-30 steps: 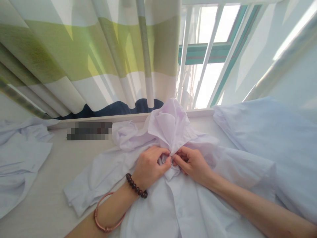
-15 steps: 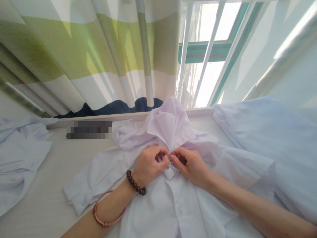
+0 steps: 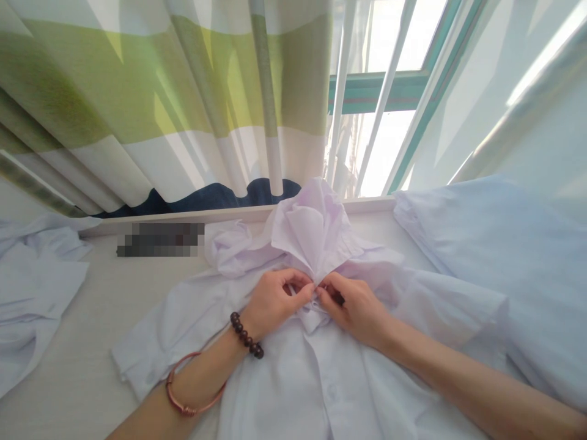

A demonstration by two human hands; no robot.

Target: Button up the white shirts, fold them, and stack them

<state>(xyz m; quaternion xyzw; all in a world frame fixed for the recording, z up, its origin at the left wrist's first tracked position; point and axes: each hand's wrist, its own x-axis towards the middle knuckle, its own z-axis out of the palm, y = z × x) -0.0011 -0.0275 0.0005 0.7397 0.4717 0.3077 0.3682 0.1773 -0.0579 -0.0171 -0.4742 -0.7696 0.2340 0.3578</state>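
A white shirt (image 3: 293, 379) lies spread face up on the pale surface, its collar (image 3: 312, 226) standing up at the far end and its sleeves out to both sides. My left hand (image 3: 277, 299) pinches the front opening just below the collar, thumb against forefinger. Right beside it, my right hand (image 3: 355, 302) pinches the same spot from the other side, and the fingertips of both hands meet. Whatever small part sits between the fingertips is hidden. A dark bead bracelet (image 3: 246, 336) and a copper-coloured bangle (image 3: 183, 409) circle my left wrist and forearm.
More white cloth lies on the left (image 3: 36, 305), and a folded white garment (image 3: 527, 256) lies on the right. A blurred-out dark object (image 3: 160, 239) rests near the back ledge. Behind hang a green and white curtain (image 3: 183, 91) and a barred window (image 3: 380, 91).
My left hand and wrist have shifted very slightly left, and the view has moved a little. Both hands keep pinching the shirt at the same place below the collar.
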